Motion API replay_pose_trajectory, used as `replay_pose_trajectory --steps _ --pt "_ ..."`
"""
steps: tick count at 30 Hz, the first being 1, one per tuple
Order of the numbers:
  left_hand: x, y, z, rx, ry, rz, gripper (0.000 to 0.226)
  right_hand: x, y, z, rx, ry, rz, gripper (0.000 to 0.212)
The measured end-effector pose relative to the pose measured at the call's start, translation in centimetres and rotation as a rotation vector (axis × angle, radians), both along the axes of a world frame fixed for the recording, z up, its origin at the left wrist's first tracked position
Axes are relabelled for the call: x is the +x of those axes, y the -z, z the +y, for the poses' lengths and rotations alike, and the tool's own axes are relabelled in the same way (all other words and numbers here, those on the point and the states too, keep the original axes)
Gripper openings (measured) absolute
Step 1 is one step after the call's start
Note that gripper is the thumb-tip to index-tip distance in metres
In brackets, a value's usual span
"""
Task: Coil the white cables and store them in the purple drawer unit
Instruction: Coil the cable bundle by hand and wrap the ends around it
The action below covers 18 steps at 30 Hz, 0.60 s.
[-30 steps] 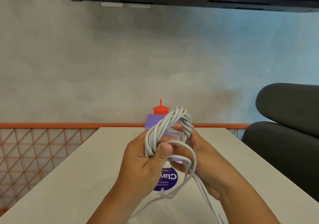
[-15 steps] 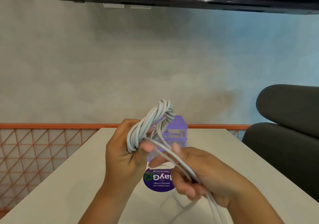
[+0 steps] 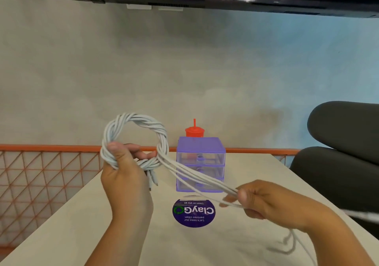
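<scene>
The white cables, twisted into a ring, are gripped by the curled fingers and thumb of the left hand, while their loose strands are pinched in the right hand, above the table and just near of the purple drawer unit.

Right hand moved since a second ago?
Yes. The right hand went rightward and lower, from in front of the purple drawer unit to past its right edge.
</scene>
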<state>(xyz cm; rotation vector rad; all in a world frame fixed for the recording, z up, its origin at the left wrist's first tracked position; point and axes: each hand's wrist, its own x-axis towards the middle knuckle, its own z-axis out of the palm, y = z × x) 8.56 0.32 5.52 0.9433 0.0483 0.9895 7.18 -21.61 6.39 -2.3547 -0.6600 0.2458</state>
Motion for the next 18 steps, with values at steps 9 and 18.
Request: replay_pose_trajectory --steps 9,18 --pt "0.0 -0.1 -0.4 -0.183 0.183 0.074 0.053 1.6 2.0 -1.4 -0.339 -0.061 0.195 0.09" --pt "-2.0 0.3 -4.5 0.142 0.252 0.184 0.068 0.4 0.4 3.6 0.705 0.187 -0.252 0.053"
